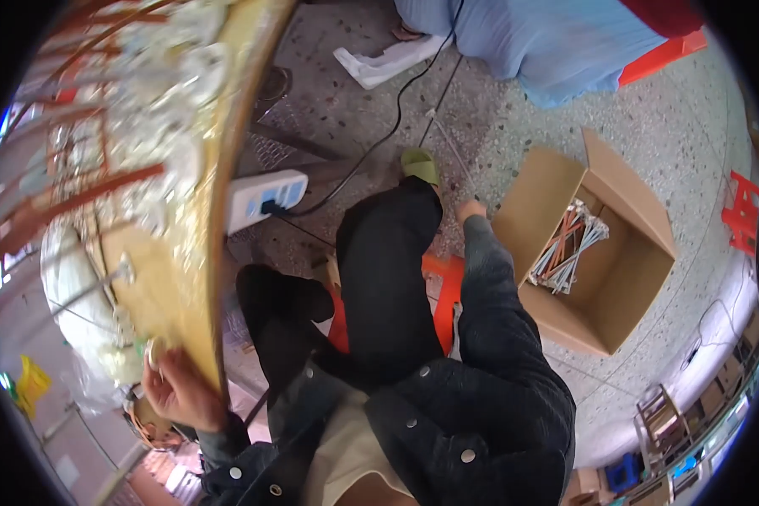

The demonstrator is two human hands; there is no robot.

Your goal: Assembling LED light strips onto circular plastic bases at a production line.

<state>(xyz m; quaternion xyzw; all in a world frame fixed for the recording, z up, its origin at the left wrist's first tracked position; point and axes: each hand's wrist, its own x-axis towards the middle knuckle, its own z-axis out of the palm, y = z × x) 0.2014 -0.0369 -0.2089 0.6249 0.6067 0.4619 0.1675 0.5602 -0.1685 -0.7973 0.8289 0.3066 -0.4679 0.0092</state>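
Note:
My left hand (181,392) is at the near edge of the tabletop (164,287), its fingers pinched on a small white round piece (151,352). Out over the floor, my right hand (471,209) is closed around the lower end of a thin grey rod (454,150), which points up and away with a small pale tip. To the right of that hand stands an open cardboard box (632,291). A bundle of thin rods (569,249), reddish-brown and grey with white ends, lies inside it.
Clear plastic pieces (173,101) and brown rods (84,207) crowd the far tabletop. A white power strip (266,198) with black cords is beside the table edge. Another person in blue clothing (531,42) sits ahead. A red stool (742,212) stands far right.

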